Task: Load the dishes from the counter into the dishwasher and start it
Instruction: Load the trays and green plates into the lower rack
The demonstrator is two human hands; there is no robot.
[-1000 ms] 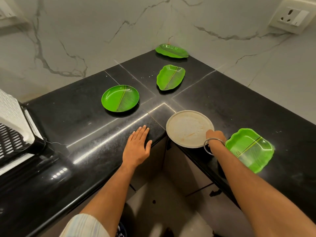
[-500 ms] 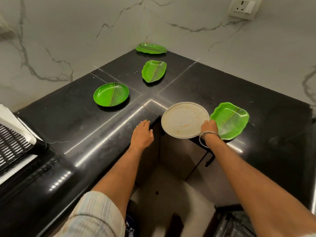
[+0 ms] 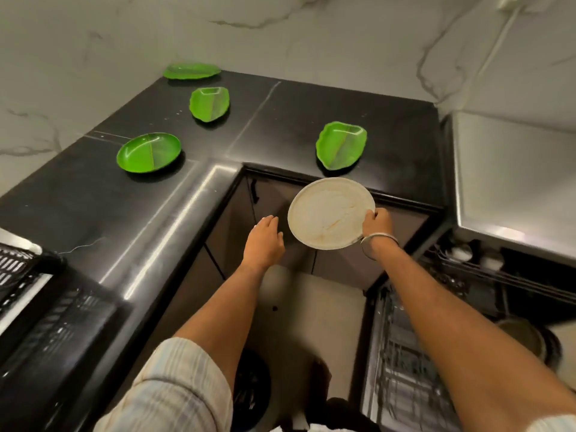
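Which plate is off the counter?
The white plate, which the right hand grips by its rim above the floor. The four green plates all lie on the black counter.

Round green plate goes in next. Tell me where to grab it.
Take the round green plate by its near rim, coming from the counter's front edge. It lies flat, so its raised rim is probably the only pinchable part. The left hand is free and nearer.

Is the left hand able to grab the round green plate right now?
Probably yes. The left hand is open and holds nothing, and only bare counter lies between it and the round green plate.
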